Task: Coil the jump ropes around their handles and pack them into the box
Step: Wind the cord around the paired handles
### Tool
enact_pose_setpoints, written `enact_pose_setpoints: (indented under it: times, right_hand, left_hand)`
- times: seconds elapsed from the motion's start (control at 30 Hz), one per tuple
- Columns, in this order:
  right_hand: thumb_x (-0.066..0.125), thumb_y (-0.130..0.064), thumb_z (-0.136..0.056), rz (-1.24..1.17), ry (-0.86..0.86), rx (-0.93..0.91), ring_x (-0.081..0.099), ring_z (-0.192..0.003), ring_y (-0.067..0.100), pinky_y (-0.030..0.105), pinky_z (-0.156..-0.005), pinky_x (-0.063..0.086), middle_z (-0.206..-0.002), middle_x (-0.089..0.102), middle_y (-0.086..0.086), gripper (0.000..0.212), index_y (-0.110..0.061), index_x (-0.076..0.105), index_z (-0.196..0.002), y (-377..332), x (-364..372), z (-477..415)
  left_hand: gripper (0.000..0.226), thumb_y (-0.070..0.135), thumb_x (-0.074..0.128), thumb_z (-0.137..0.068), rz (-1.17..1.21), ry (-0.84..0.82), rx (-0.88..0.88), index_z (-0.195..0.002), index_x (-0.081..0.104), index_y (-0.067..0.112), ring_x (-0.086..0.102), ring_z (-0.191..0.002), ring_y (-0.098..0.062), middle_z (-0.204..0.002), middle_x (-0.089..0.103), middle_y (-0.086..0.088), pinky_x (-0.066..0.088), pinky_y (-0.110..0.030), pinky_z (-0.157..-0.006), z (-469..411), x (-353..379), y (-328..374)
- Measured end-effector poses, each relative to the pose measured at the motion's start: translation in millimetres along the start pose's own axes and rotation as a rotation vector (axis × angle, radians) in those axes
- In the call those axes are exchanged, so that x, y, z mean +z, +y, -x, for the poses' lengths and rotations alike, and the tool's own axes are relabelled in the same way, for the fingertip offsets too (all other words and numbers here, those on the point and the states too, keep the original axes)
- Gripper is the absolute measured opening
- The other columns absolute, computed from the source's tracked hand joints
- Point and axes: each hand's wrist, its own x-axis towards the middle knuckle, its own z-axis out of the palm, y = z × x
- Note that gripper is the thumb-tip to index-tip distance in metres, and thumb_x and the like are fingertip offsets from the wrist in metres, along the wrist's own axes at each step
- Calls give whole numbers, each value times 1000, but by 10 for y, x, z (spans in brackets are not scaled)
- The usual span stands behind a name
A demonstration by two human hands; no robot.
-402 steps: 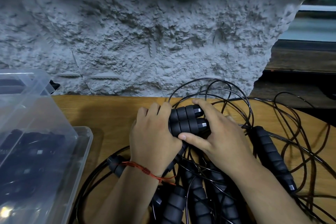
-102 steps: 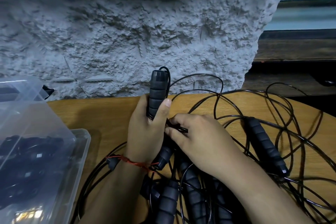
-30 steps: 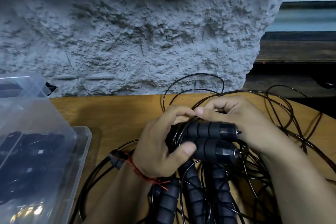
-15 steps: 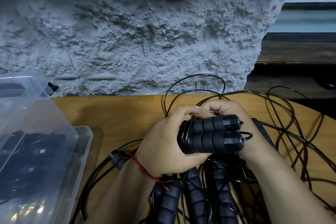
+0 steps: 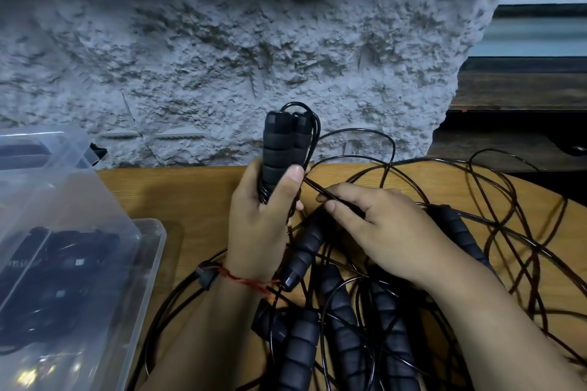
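Note:
My left hand grips a pair of black foam jump rope handles held upright side by side, with cord wound around their lower part. My right hand pinches the thin black cord just right of the handles, pulled taut from them. A clear plastic box stands at the left with coiled black ropes inside. Several more black handles lie in a tangle of loose cord under my wrists.
Loose black cord loops spread over the right part of the wooden table. Another handle lies right of my right hand. A rough grey wall rises behind the table. The box's lid stands open at the far left.
The paired handles have swung from lying sideways to standing upright in my left hand. My right hand has left the handles and now pinches the cord beside them.

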Motion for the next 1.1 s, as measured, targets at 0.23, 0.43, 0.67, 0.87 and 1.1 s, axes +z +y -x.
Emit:
enact_pose_setpoints:
  times: [0.23,0.43,0.67,0.87,1.1]
  right_hand:
    - [53,-57,-102,-66,23,74,62,-77,11,43,-75,54,-79,69,-2,19,-39,58,-100,-41,-142,33]
    - [51,-59,-100,60,99,-51,59,-72,10,38,-63,46,-73,65,-9,27,-37,64,-99,-270,-271,102]
    - [42,-61,-104,97,224,-138,60,-77,9,39,-65,49,-81,64,-15,37,-34,65,-95,-303,-238,79]
    - [53,-51,-105,-12,223,-133,60,-74,11,40,-64,49,-75,64,-9,30,-29,68,-92,-281,-270,90]
    - [53,-51,-103,2,165,-109,58,-71,12,42,-65,49,-72,63,-10,27,-30,64,-90,-346,-244,102]
  left_hand:
    - [45,49,56,-104,329,99,-197,-118,67,8,52,-63,-27,-99,70,-19,39,-31,-51,-160,-76,-22]
    - [37,45,59,-105,196,105,-178,-111,67,9,53,-65,-29,-94,70,-11,41,-32,-51,-142,-51,-49]
    - [45,60,55,-99,-153,-62,16,-124,60,23,64,-90,-13,-102,67,2,51,-27,-80,-39,-18,-62]
    - [55,43,54,-89,6,-251,-22,-141,46,29,62,-109,-4,-118,64,18,51,-20,-85,15,-70,-74]
    - [61,20,48,-107,-295,-368,138,-164,26,19,42,-148,-29,-157,45,-4,36,-50,-122,28,-24,-56]
